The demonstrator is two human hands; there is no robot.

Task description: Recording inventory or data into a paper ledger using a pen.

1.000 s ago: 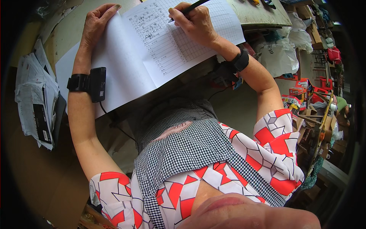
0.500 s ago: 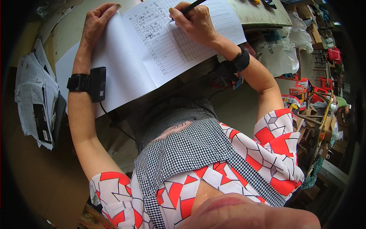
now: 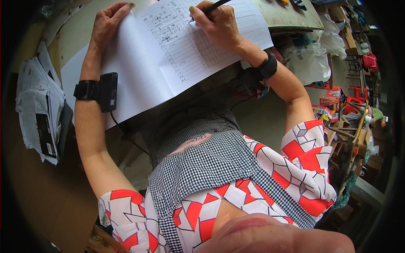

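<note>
An open notebook [image 3: 139,71] with a ruled, gridded right page lies on the table before me. Handwriting fills the upper rows of that page. My right hand [image 3: 217,27] is closed round a black pen [image 3: 216,6], and its tip meets the page beside the written lines. At the far edge of the blank left page, my left hand [image 3: 109,25] has its fingers bent and its thumb stretched along the paper, gripping the page. Part of the left fingers is hidden behind the hand.
A stack of papers and plastic sleeves [image 3: 40,105] stands to the left. White plastic bags [image 3: 310,63] and colourful boxes [image 3: 331,101] crowd the right side. The table's edge [image 3: 291,28] runs past the notebook. A black device [image 3: 108,92] with a cable is strapped to my left wrist.
My right hand and the pen have shifted slightly to the right across the page. My left hand stays at the page edge.
</note>
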